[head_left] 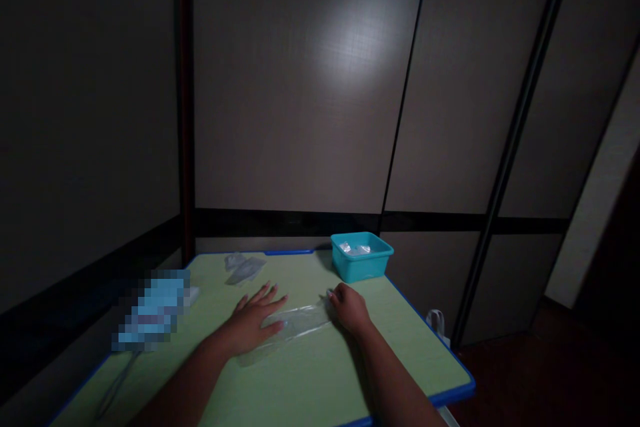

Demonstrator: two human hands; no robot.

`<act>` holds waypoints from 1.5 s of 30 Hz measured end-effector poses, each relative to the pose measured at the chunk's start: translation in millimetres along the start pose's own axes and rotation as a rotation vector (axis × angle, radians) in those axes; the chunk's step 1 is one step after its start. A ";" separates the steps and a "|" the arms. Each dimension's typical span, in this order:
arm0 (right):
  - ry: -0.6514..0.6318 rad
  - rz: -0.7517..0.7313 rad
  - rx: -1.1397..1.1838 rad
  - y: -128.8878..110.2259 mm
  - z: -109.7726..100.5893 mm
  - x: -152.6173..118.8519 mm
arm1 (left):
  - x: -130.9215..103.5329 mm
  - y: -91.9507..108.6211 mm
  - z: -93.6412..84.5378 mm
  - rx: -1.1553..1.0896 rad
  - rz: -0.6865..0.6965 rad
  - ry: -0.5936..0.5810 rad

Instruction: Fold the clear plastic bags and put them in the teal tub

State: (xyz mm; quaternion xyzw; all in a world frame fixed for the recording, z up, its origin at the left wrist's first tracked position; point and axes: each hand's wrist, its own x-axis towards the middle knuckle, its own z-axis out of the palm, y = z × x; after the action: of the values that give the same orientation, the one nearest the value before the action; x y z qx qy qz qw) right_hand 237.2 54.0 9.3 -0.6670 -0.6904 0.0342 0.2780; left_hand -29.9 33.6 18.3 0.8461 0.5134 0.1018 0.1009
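Fingers spread wide, the left hand (254,321) lay over one end of the clear plastic film (305,321), while the right hand (350,308) pinched the other between curled fingers. Thin, shiny and creased, that single long strip lay on the green table (300,390), between the hands. One turquoise bin (364,269) stood beyond the right hand, holding shiny silvery pieces (356,249), their number unclear. Crumpled plastic (246,269) and one blurred blue item (156,307) lay leftward. Both hands partly hid the film.
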 end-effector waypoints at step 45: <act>0.002 -0.026 -0.236 -4.8 -8.0 -3.2 | -1.1 30.4 8.1 -0.013 0.174 -0.086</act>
State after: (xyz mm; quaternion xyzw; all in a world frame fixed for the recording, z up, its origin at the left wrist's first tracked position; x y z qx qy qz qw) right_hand 236.2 47.9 17.0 -0.6861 -0.6979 -0.0518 0.1987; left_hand -2.3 18.3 18.9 0.8903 0.4326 0.0770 0.1193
